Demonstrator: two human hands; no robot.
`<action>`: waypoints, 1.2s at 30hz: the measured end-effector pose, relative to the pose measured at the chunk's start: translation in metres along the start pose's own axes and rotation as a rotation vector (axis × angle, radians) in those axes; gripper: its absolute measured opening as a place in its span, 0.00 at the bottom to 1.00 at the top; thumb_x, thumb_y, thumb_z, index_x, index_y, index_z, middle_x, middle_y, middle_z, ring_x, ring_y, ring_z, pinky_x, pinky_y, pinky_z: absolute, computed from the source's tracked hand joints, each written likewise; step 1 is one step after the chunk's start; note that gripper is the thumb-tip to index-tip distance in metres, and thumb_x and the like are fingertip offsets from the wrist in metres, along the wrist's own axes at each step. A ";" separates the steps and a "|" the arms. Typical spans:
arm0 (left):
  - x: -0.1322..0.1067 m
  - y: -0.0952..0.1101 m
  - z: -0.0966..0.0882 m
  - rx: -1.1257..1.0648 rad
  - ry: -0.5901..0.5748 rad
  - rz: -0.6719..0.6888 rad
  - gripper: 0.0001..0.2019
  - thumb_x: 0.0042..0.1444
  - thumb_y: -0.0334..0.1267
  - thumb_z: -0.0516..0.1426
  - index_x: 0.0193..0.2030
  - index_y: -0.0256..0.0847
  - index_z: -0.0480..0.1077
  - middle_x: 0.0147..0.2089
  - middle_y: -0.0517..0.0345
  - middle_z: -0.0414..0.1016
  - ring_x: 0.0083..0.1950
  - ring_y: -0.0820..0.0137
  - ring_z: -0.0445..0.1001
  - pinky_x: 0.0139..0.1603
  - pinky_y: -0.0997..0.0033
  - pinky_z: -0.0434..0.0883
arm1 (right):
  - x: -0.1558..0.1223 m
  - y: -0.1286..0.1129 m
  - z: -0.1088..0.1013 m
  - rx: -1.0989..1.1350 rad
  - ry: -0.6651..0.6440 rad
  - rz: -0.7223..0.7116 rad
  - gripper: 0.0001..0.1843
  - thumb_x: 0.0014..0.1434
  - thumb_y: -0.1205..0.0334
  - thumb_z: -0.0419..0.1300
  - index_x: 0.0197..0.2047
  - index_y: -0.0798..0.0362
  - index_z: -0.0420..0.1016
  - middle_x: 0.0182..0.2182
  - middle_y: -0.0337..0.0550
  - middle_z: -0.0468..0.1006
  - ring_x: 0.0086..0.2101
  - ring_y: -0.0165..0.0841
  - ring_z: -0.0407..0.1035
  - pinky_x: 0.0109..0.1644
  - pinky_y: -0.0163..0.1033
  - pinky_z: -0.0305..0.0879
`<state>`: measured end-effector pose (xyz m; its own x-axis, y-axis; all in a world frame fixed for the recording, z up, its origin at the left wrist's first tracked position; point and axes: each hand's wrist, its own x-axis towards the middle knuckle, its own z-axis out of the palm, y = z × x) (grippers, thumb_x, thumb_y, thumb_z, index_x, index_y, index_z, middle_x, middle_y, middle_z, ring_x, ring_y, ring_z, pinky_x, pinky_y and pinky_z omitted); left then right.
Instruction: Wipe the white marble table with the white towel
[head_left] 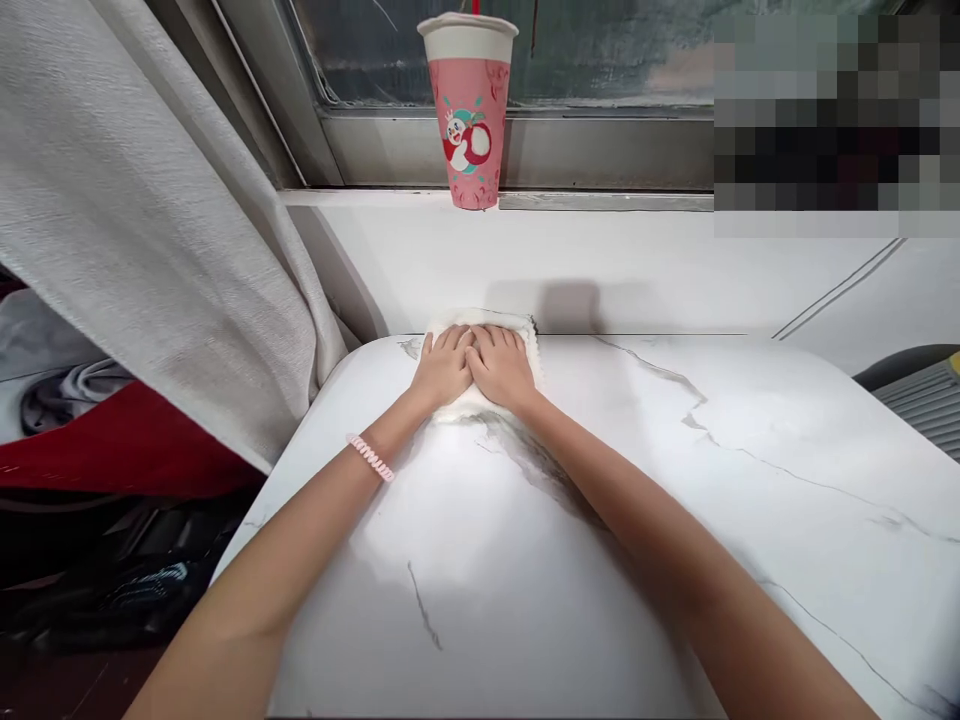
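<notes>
A white cloth (471, 405) lies at the far edge of the marbled white table (360, 610), against the wall. Flat on its left half rests my left hand (442, 368), fingers stretched forward. My right hand (502, 368) presses down beside it on the right half, palm down with the fingers extended, its thumb touching the left hand. Neither hand is wrapped around anything. The cloth's border shows around the fingers and below the palms; the rest is covered by my hands. A pink coiled band (370, 457) circles my left wrist.
Above the cloth, a pink and white paper cup (470, 120) with a red straw stands on the window ledge (607, 202). A grey curtain (172, 210) hangs along the table's left side, with red fabric (135, 440) below it. A grey ribbed object (926, 405) sits off the right edge.
</notes>
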<state>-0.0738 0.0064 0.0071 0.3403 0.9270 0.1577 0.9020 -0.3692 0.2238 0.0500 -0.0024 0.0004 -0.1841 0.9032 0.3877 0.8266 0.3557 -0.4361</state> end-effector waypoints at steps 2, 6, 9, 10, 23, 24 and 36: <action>-0.021 0.004 -0.002 0.022 -0.002 -0.002 0.27 0.65 0.38 0.41 0.69 0.33 0.55 0.72 0.43 0.54 0.74 0.57 0.49 0.72 0.43 0.44 | -0.016 -0.009 -0.003 -0.007 0.002 -0.033 0.23 0.66 0.63 0.47 0.61 0.59 0.66 0.58 0.52 0.69 0.57 0.41 0.59 0.67 0.49 0.45; -0.078 0.013 -0.007 0.071 0.003 0.016 0.28 0.63 0.37 0.41 0.69 0.31 0.54 0.72 0.41 0.53 0.74 0.55 0.48 0.71 0.41 0.45 | -0.065 -0.033 -0.012 -0.027 -0.046 -0.105 0.25 0.66 0.62 0.45 0.63 0.63 0.62 0.60 0.56 0.66 0.60 0.44 0.56 0.68 0.53 0.43; -0.133 0.023 -0.009 0.114 0.034 0.034 0.28 0.63 0.36 0.39 0.69 0.30 0.55 0.71 0.39 0.56 0.74 0.54 0.49 0.70 0.40 0.46 | -0.109 -0.054 -0.023 0.005 -0.112 -0.154 0.28 0.67 0.60 0.44 0.65 0.66 0.59 0.63 0.60 0.62 0.62 0.47 0.52 0.69 0.57 0.41; -0.153 0.026 -0.010 0.129 0.052 0.039 0.28 0.63 0.35 0.39 0.68 0.31 0.56 0.71 0.40 0.57 0.74 0.54 0.49 0.70 0.40 0.47 | -0.124 -0.062 -0.027 0.028 -0.130 -0.173 0.28 0.67 0.60 0.44 0.66 0.66 0.58 0.63 0.60 0.62 0.63 0.47 0.52 0.69 0.58 0.41; -0.252 -0.029 -0.036 0.127 0.013 0.099 0.32 0.62 0.37 0.41 0.74 0.38 0.41 0.71 0.43 0.56 0.73 0.55 0.51 0.70 0.45 0.49 | -0.173 -0.146 -0.022 0.339 -0.264 -0.132 0.32 0.65 0.59 0.49 0.69 0.61 0.52 0.64 0.58 0.60 0.64 0.45 0.50 0.70 0.59 0.41; -0.243 -0.037 -0.037 0.114 -0.005 0.086 0.32 0.62 0.38 0.42 0.73 0.38 0.43 0.71 0.43 0.56 0.72 0.55 0.51 0.71 0.45 0.49 | -0.166 -0.148 -0.017 0.342 -0.264 -0.118 0.32 0.65 0.60 0.48 0.69 0.61 0.52 0.64 0.58 0.60 0.64 0.45 0.50 0.70 0.59 0.41; -0.069 -0.106 -0.038 -0.065 -0.042 0.169 0.26 0.60 0.43 0.44 0.61 0.34 0.62 0.66 0.42 0.62 0.67 0.59 0.59 0.70 0.54 0.52 | -0.030 -0.110 0.042 0.207 -0.043 0.015 0.27 0.66 0.63 0.47 0.66 0.58 0.59 0.60 0.56 0.66 0.61 0.44 0.55 0.68 0.54 0.41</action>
<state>-0.2024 -0.0208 0.0087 0.4971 0.8531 0.1585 0.8128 -0.5218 0.2591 -0.0581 -0.0585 0.0032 -0.1992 0.9166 0.3467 0.7035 0.3800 -0.6006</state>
